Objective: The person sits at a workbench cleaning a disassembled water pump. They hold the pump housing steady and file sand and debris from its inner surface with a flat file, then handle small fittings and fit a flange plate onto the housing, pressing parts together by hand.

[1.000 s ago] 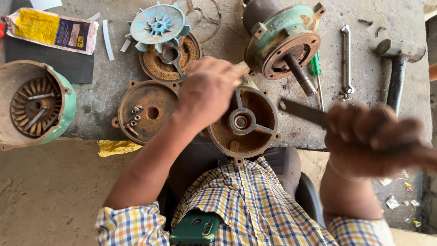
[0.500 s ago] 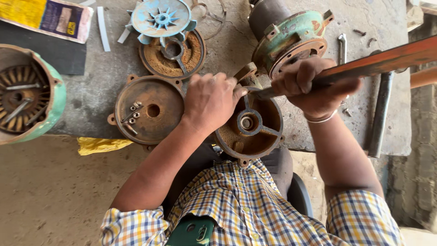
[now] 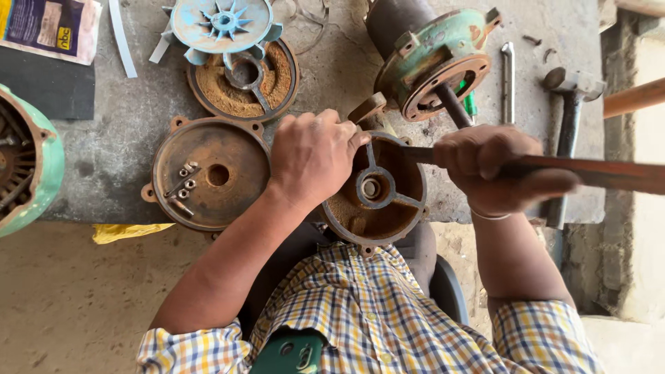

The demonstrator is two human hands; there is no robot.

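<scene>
A rusty round motor end cover [image 3: 377,201] with a spoked hub stands tilted at the near edge of the bench, over my lap. My left hand [image 3: 312,156] grips its upper left rim. My right hand [image 3: 495,170] is closed around a long flat metal bar [image 3: 589,172] with a rusty reddish surface. The bar's dark tip [image 3: 415,154] reaches into the cover's upper right rim. The far end of the bar runs out of view to the right.
A second rusty end cover [image 3: 208,173] holding loose bolts lies left of my hand. Behind it are a dusty cover [image 3: 242,79] and a blue fan [image 3: 222,24]. A green pump body with shaft [image 3: 433,62], a wrench [image 3: 508,79] and a hammer [image 3: 569,111] lie at the right; a green motor housing [image 3: 28,163] at the left.
My right hand came in from the right with the bar and set its tip against the cover's rim. My left hand stayed on the cover.
</scene>
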